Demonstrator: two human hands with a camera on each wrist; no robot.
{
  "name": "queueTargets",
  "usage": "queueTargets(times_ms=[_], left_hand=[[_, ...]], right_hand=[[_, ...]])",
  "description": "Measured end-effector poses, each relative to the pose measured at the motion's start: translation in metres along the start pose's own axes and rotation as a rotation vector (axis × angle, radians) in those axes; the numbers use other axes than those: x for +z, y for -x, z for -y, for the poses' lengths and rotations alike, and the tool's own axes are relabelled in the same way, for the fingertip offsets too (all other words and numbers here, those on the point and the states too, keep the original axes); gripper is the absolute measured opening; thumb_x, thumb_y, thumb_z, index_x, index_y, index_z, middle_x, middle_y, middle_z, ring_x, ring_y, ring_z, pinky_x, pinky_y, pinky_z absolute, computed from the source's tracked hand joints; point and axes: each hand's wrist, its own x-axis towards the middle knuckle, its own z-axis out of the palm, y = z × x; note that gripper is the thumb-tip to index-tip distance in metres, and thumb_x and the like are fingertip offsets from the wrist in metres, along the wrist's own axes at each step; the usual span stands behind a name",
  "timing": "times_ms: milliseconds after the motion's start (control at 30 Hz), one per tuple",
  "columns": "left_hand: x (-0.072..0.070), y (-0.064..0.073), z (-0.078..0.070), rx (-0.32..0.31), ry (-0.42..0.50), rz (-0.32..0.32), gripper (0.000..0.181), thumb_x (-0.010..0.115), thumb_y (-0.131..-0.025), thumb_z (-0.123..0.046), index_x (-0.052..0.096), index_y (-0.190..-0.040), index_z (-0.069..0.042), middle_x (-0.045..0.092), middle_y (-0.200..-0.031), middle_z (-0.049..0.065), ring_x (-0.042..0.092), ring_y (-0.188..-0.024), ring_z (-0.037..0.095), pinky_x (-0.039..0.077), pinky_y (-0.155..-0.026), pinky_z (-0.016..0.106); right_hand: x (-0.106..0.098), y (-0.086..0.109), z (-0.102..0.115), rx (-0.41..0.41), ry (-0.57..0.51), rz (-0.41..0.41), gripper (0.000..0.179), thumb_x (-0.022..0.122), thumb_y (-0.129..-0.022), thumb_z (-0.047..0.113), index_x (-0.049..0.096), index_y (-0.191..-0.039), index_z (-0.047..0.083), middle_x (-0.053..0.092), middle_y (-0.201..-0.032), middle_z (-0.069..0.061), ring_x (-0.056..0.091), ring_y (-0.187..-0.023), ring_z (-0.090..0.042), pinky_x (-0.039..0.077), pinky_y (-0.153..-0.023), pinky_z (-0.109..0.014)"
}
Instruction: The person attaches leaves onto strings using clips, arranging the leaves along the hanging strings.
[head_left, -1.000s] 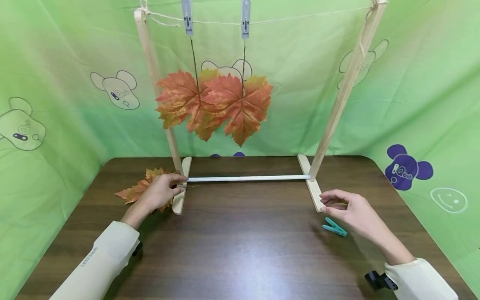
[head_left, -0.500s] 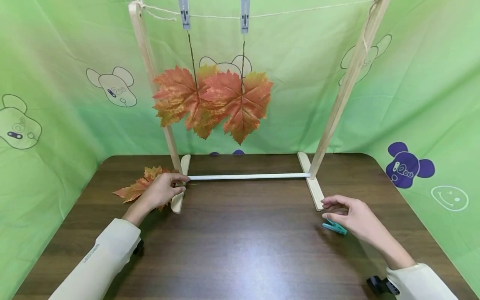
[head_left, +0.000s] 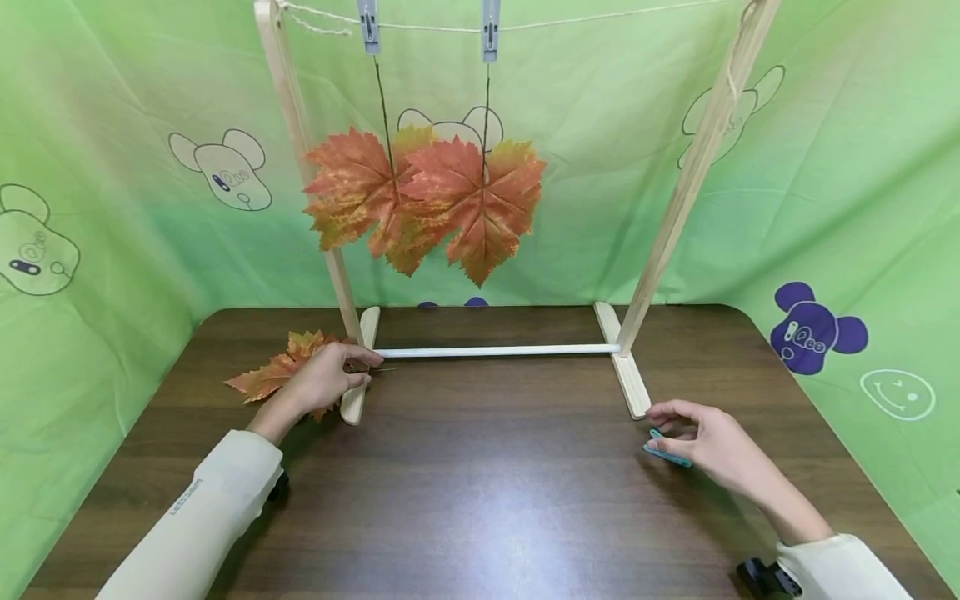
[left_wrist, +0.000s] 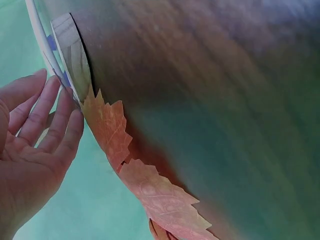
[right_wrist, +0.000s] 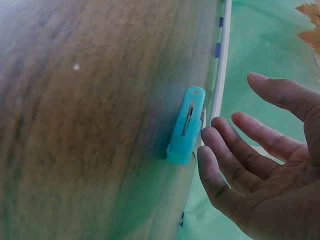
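Note:
My left hand (head_left: 321, 382) hovers over an orange-red artificial maple leaf (head_left: 264, 377) lying on the table, beside the frame's left wooden foot (head_left: 353, 406). Its thumb and fingers are apart, close to the leaf's thin stem (head_left: 386, 369). In the left wrist view the leaf (left_wrist: 159, 187) lies past the fingertips, with nothing gripped. My right hand (head_left: 716, 442) is over a teal clothespin (head_left: 667, 451), thumb and fingers spread around it. The right wrist view shows the clothespin (right_wrist: 186, 127) on the table, just apart from the loosely bent fingers.
Two maple leaves (head_left: 487, 208) hang by their stems from grey clothespins (head_left: 490, 32) on a string (head_left: 600, 17). Wooden posts (head_left: 690, 179) hold the string at both sides. A white rod (head_left: 495, 351) joins the feet low across the table (head_left: 480, 483). Green cloth surrounds it.
My right hand has come down slightly onto the clothespin, now covering part of it. My left hand stays by the leaf stem. The view has tilted a little downward.

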Motion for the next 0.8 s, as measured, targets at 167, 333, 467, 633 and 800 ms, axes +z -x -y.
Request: queueTargets(times_ms=[167, 333, 467, 633, 800], left_hand=[[-0.001, -0.001, 0.002, -0.003, 0.038, 0.02, 0.027, 0.068, -0.096, 0.005, 0.075, -0.122, -0.001, 0.076, -0.116, 0.017, 0.071, -0.11, 0.032, 0.06, -0.09, 0.042], [0.0, -0.003, 0.003, -0.004, 0.073, 0.032, 0.027, 0.066, -0.096, 0.008, 0.075, -0.12, 0.001, 0.076, -0.115, 0.018, 0.072, -0.106, 0.031, 0.061, -0.087, 0.039], [0.002, -0.005, 0.005, 0.004, 0.094, 0.031, 0.027, 0.064, -0.094, 0.012, 0.075, -0.117, 0.003, 0.076, -0.111, 0.019, 0.072, -0.103, 0.03, 0.06, -0.085, 0.036], [0.003, -0.006, 0.007, -0.011, 0.12, 0.027, 0.029, 0.06, -0.093, 0.015, 0.075, -0.116, 0.005, 0.077, -0.106, 0.018, 0.071, -0.099, 0.028, 0.061, -0.084, 0.033], [0.002, -0.006, 0.008, -0.034, 0.141, 0.032, 0.03, 0.059, -0.094, 0.015, 0.075, -0.116, 0.003, 0.077, -0.105, 0.016, 0.071, -0.098, 0.025, 0.06, -0.085, 0.034]], right_hand=[[0.002, 0.0, -0.003, 0.001, 0.022, 0.001, 0.038, 0.084, -0.087, 0.011, 0.071, -0.12, -0.003, 0.076, -0.11, -0.019, 0.066, -0.084, 0.005, 0.058, -0.072, -0.02], [0.004, -0.001, -0.007, 0.002, 0.082, -0.005, 0.039, 0.086, -0.085, 0.012, 0.072, -0.119, -0.002, 0.077, -0.104, -0.012, 0.065, -0.085, 0.002, 0.055, -0.073, -0.021], [0.005, -0.002, -0.01, 0.011, 0.12, -0.007, 0.041, 0.087, -0.083, 0.013, 0.072, -0.118, -0.001, 0.076, -0.1, -0.007, 0.063, -0.085, 0.0, 0.053, -0.074, -0.022], [0.006, -0.003, -0.012, 0.031, 0.147, -0.007, 0.041, 0.088, -0.082, 0.015, 0.073, -0.117, 0.0, 0.073, -0.095, -0.003, 0.061, -0.083, -0.001, 0.051, -0.072, -0.022], [0.007, -0.004, -0.014, 0.022, 0.168, -0.008, 0.039, 0.088, -0.08, 0.011, 0.073, -0.115, 0.0, 0.071, -0.093, -0.002, 0.058, -0.082, -0.001, 0.051, -0.072, -0.022]])
